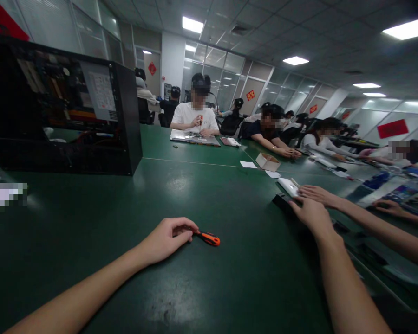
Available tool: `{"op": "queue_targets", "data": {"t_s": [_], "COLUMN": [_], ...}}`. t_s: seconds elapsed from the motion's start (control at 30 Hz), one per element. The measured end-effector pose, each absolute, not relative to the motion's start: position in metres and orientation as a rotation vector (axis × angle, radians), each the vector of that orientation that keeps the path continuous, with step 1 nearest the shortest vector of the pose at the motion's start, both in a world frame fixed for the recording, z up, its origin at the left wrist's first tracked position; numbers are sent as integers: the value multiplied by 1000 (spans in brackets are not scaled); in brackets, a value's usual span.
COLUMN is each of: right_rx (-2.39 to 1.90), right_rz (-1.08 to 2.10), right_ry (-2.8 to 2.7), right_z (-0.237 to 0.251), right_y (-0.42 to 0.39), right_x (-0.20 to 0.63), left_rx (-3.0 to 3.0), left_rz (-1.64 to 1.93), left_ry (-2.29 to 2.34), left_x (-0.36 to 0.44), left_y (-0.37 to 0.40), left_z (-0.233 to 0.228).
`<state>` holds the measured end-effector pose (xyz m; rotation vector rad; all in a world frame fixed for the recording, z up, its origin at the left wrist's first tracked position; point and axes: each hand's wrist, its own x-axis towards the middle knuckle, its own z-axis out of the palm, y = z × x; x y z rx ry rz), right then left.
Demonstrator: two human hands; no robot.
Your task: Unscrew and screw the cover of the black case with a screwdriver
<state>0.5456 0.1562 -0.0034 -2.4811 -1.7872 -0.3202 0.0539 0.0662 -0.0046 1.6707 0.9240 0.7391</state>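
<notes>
On the green table (pixel 230 278) in front of me, my left hand (pixel 169 239) is closed, its fingertips and thumb at the near end of a screwdriver (pixel 209 238). The handle is orange and black and points right; the shaft is hidden by my fingers. Further right, my right hand (pixel 313 215) is closed on the edge of a dark, long, flat-sided object (pixel 282 204), whose far part lies under my fingers. Just behind it, another person's hand (pixel 316 195) reaches in beside a white item (pixel 288 186).
A black computer case (pixel 125 116) with an exposed interior stands at the left. Across the table, a person (pixel 195 116) works over a flat silver panel (pixel 195 138). An open cardboard box (pixel 268 162) and white papers (pixel 248 164) lie toward the right. Several people sit beyond.
</notes>
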Motion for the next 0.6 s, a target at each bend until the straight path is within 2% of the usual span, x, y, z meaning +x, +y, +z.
{"op": "queue_targets", "data": {"t_s": [0.6], "right_rx": [-2595], "right_rz": [-197], "right_ry": [-1959], "right_z": [-13], "right_y": [164], "right_x": [562], "left_rx": [1684], "left_rz": [759], "left_ry": [933], "left_x": [52], "left_y": [64], "left_z": [-10]}}
